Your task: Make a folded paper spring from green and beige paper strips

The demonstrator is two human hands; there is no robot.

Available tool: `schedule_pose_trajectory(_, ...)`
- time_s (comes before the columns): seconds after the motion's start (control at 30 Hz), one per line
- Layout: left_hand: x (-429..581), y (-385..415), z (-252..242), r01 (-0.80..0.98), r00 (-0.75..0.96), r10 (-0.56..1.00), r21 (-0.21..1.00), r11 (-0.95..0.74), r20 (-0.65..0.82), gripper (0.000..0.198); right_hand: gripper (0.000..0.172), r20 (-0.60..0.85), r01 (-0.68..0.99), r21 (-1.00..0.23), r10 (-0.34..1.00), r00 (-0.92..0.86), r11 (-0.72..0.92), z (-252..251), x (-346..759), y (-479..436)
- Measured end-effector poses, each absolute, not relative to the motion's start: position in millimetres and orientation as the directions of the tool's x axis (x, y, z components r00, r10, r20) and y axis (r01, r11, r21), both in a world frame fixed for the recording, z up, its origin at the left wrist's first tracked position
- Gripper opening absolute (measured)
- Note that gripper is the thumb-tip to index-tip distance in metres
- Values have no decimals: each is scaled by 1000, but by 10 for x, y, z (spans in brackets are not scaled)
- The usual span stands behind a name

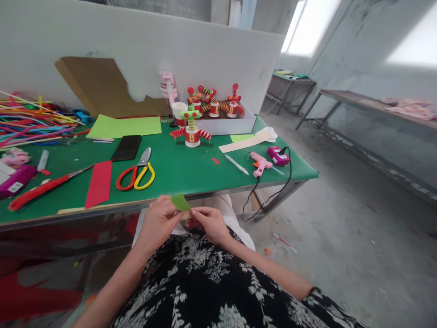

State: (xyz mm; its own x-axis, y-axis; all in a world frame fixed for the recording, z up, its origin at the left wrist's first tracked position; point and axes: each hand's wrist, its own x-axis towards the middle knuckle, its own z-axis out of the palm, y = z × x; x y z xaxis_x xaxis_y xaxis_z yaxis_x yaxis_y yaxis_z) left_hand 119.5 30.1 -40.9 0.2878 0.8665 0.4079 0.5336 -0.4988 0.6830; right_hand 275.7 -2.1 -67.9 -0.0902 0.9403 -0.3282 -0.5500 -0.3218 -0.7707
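Above my lap, just off the table's front edge, a small piece of green paper (180, 202) is pinched between my two hands. My left hand (163, 221) closes on its left and lower side, thumb toward the middle. The fingertips of my right hand (209, 223) grip its lower right corner. A pale strip shows below the green paper between the hands; what it is I cannot make out. On the table ahead stands a paper-cup figure (192, 134) with folded red arms and a green head. Scissors (138, 171) with one red and one yellow handle lie left of it.
A pink glue gun (260, 163) with a hanging cord and a white pen (236, 164) lie at right. A white box (221, 126) holds several similar figures. Red paper (99, 183), a phone (126, 147), red-handled pliers (48, 186) and colourful pipe cleaners (34, 120) are at left.
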Motion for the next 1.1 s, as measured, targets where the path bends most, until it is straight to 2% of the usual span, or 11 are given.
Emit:
schedule_pose_trajectory(0.17, 1149, 258, -420, 583, 467, 710, 420, -695, 528, 23, 39, -327, -576, -752, 940, -97, -321, -637, 2758, -34)
schedule_pose_trajectory(0.33, 1108, 239, -427, 577, 599, 576, 200, -792, 557, 28, 30, -347, -580, -747, 935, -79, -326, -565, 2780, -54)
schedule_pose_trajectory(0.53, 1098, 246, -402, 563, 630, 549, 164, -810, 550, 31, 31, -353, -599, -730, 932, -83, -330, -526, 2810, -71)
schedule_pose_trajectory(0.63, 1099, 265, -374, 578, 636, 522, 98, -810, 569, 33, 34, -339, -569, -759, 938, -67, -315, -535, 2822, -47)
schedule_pose_trajectory(0.73, 1084, 262, -353, 655, 566, 549, 68, -752, 615, 34, 33, -317, -553, -793, 948, 15, -257, -532, 2869, 11)
schedule_pose_trajectory(0.8, 1061, 243, -368, 737, 414, 615, 148, -659, 671, 33, 30, -306, -569, -798, 947, 97, -200, -511, 2919, 59)
schedule_pose_trajectory(0.87, 1034, 226, -416, 772, 201, 692, 323, -548, 694, 28, 28, -306, -608, -779, 939, 155, -153, -478, 2969, 99)
schedule_pose_trajectory(0.9, 1023, 222, -452, 744, 91, 745, 452, -492, 661, 24, 28, -310, -635, -759, 937, 163, -140, -463, 2986, 112)
schedule_pose_trajectory(0.97, 1020, 225, -534, 601, -43, 870, 708, -371, 492, 16, 29, -316, -688, -714, 937, 146, -133, -445, 2996, 121)
schedule_pose_trajectory(1.03, 1059, 233, -612, 439, -10, 955, 860, -262, 296, 15, 30, -324, -718, -680, 940, 110, -150, -455, 2968, 109)
schedule_pose_trajectory(1.1, 1146, 227, -668, 334, 116, 978, 920, -204, 175, 24, 29, -336, -716, -676, 938, 88, -175, -494, 2910, 84)
